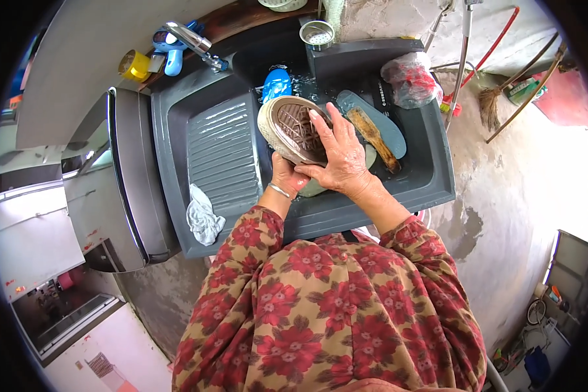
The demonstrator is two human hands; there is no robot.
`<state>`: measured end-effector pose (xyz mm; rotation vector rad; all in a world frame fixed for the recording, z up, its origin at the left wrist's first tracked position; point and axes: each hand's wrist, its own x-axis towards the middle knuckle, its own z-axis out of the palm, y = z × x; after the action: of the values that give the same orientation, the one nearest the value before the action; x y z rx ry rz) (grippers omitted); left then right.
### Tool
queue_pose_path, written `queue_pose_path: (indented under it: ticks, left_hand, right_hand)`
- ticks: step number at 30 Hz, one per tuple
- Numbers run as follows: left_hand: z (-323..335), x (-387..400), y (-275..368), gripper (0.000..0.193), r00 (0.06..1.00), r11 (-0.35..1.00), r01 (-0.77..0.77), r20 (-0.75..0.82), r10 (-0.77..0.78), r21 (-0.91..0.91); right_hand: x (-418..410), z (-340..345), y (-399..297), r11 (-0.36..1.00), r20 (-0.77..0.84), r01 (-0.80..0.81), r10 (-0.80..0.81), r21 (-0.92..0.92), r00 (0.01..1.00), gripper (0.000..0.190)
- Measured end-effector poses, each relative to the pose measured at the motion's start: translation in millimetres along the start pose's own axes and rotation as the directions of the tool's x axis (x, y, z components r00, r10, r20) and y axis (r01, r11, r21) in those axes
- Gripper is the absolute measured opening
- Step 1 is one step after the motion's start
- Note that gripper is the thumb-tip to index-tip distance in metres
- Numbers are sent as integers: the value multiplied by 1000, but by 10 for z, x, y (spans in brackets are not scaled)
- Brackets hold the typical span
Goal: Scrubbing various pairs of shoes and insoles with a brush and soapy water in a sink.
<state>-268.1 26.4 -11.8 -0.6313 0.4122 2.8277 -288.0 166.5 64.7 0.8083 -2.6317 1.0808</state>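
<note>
A shoe (299, 130) with a patterned brown sole and a pale rim is held sole-up over the dark grey sink (294, 223). My left hand (288, 174) grips its near end from below, partly hidden by the shoe. Across the sole's right side lie the spread fingers of my right hand (340, 152), its thumb near the shoe's lower edge. Right of this hand, a worn wooden brush (372, 134) rests on a grey-blue insole (394, 132). Beyond the shoe is a wet, bright blue object (277, 84), perhaps another insole. Something pale below my hands is mostly covered.
A ribbed washboard (223, 147) forms the sink's left side, with a white cloth (205, 215) at its near corner. The faucet (191, 39) juts in from behind. A plastic bag (411, 81) sits at the right rim, a strainer (317, 34) at the back.
</note>
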Motion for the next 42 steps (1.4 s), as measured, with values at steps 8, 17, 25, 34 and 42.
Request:
queue_pose_path:
  ticks: [8, 17, 25, 34, 42]
  left_hand:
    - [1, -25, 13, 47, 996, 993, 92, -4, -92, 69]
    - [-288, 50, 100, 38, 998, 997, 68, -1, -68, 25]
    - [-312, -100, 214, 39, 989, 989, 139, 54, -136, -51]
    - [-166, -267, 663, 55, 944, 962, 149, 255, -207, 230]
    - [159, -400, 723, 46, 975, 988, 139, 181, -126, -63]
  right_hand:
    - [-6, 63, 61, 962, 68, -158, 147, 224, 987, 106]
    - [-24, 82, 117, 987, -60, -113, 120, 117, 991, 105]
    - [-99, 130, 149, 914, -25, -291, 310, 284, 950, 105]
    - [-104, 391, -71, 525, 212, -459, 463, 716, 860, 95]
    - [-8, 561, -190, 487, 308, -480, 392, 730, 867, 93]
